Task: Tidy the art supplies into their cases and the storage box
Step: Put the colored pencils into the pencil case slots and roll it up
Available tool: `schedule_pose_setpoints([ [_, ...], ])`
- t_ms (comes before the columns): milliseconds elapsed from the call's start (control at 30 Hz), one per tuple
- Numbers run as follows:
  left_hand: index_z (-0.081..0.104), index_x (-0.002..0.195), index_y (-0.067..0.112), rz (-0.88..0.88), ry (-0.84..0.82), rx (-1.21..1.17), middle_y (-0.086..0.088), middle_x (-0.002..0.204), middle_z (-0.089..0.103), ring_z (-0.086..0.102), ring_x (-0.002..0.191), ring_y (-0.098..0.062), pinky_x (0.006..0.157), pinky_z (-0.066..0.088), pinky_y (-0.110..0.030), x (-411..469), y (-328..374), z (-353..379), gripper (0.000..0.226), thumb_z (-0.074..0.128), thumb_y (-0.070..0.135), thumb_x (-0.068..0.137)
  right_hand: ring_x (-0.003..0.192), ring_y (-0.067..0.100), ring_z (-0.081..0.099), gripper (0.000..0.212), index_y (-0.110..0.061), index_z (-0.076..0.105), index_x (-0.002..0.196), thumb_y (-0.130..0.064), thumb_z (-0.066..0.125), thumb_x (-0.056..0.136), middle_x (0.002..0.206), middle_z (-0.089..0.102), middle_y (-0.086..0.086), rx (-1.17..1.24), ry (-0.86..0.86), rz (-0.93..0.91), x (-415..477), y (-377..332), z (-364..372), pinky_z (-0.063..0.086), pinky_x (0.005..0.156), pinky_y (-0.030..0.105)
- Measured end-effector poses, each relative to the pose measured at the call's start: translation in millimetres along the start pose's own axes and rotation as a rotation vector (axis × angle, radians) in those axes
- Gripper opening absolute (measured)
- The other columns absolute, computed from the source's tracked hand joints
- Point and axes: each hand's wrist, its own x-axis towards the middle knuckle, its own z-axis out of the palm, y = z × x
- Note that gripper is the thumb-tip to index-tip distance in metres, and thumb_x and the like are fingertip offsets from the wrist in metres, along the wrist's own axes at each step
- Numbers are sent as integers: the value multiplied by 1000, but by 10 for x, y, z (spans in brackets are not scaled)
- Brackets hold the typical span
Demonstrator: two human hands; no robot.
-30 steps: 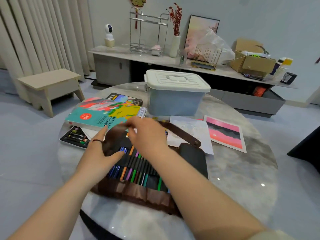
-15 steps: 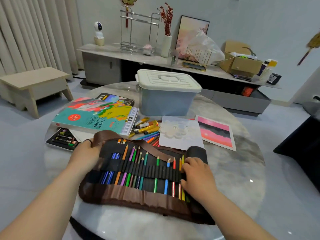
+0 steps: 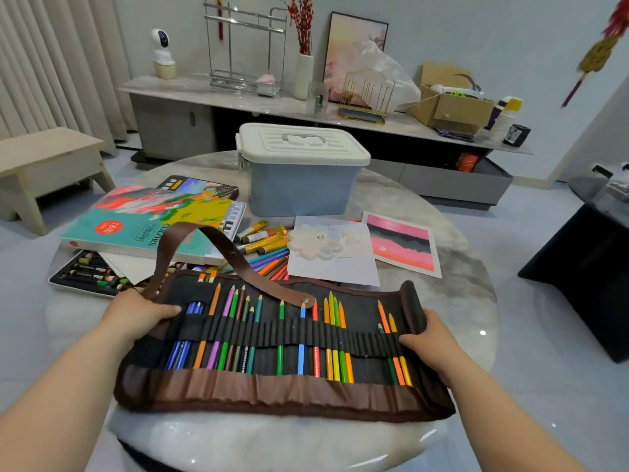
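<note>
Round marble table (image 3: 442,301) in a living room, sideboard along the back wall. Brown pencil roll (image 3: 272,352) lies unrolled flat at the near edge, coloured pencils (image 3: 231,332) standing in its elastic loops, tips away from the person. Left hand (image 3: 136,315) presses on the roll's left end, thumb on the black lining just beside the blue pencils, fingers curled over the edge. Right hand (image 3: 432,338) lies on the right end, fingers flat on the lining, next to the still-curled end. Both hands hold the fabric down at opposite ends, pencils between them. Leather strap (image 3: 211,250) arcs up from the left side. Behind the roll: loose pencils and paint tubes (image 3: 262,236), paint box (image 3: 153,226), pastel tray (image 3: 85,272), palette (image 3: 315,245) on paper. Storage box (image 3: 301,172) sits at the far side, lid on, well apart from the hands.
</note>
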Motion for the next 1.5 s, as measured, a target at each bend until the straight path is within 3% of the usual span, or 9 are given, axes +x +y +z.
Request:
schedule_pose_setpoints([
  [333, 59, 78, 8, 46, -115, -306, 1, 45, 64, 61, 41, -11, 41, 50, -20, -203, 300, -406, 12, 54, 3, 88, 63, 19, 51, 40, -1, 52, 123, 11, 51, 85, 95, 56, 13, 175, 91, -145, -146, -296, -444, 41, 54, 25],
  [400, 57, 75, 11, 68, -114, -340, 2, 47, 65, 62, 45, -11, 46, 51, -19, -320, 364, -526, 16, 54, 3, 89, 65, 23, 52, 39, -2, 52, 124, 10, 51, 86, 96, 56, 13, 177, 64, -161, -278, -381, -597, 41, 55, 26],
  [533, 57, 81, 5, 65, -94, -288, -16, 95, 61, 57, 68, -27, 61, 53, -28, -644, 279, -635, 7, 57, 0, 86, 66, 23, 51, 38, -3, 51, 123, 9, 51, 87, 89, 57, 11, 86, 11, -157, -618, -338, -733, 43, 64, 30],
  [667, 56, 84, 2, 0, -134, -152, -18, 87, 60, 52, 64, -25, 63, 48, -30, -1024, -16, -591, 5, 58, -3, 85, 65, 20, 52, 36, -4, 53, 119, 9, 53, 86, 78, 55, 7, -51, -64, -106, -879, -67, -658, 42, 59, 27],
  [733, 51, 80, 0, -15, -136, -60, -14, 76, 57, 51, 63, -26, 51, 46, -29, -1176, -115, -576, 9, 58, -3, 85, 72, 23, 55, 39, -6, 53, 121, 7, 54, 85, 83, 57, 9, -148, -108, -94, -955, 52, -639, 44, 63, 27],
  [933, 48, 68, 7, 70, -86, 85, -12, 72, 54, 49, 63, -23, 53, 35, -25, -1351, -225, -389, 22, 61, -3, 83, 84, 26, 52, 43, -8, 51, 124, 8, 50, 84, 96, 54, 12, -323, -161, -67, -1007, 290, -463, 42, 74, 28],
  [1033, 57, 85, -1, 107, -48, 167, -22, 86, 60, 57, 80, -32, 67, 43, -32, -1260, -248, -229, 6, 62, -1, 81, 87, 26, 49, 43, -5, 50, 125, 9, 45, 84, 95, 52, 11, -349, -125, -89, -902, 333, -289, 40, 74, 27],
  [1167, 58, 98, -1, 83, -14, 230, -27, 99, 63, 59, 92, -37, 79, 44, -36, -1018, -311, -135, 19, 63, 2, 80, 99, 32, 55, 44, -7, 49, 126, 9, 43, 84, 107, 58, 17, -349, -78, -101, -664, 283, -120, 45, 82, 32],
  [1500, 43, 65, 9, 2, 70, 108, -16, 78, 53, 48, 77, -30, 67, 34, -33, -381, -179, -165, 28, 62, 1, 83, 91, 29, 52, 39, -4, 48, 124, 2, 50, 86, 109, 58, 18, -334, -52, -73, -64, -5, 3, 45, 83, 34],
])
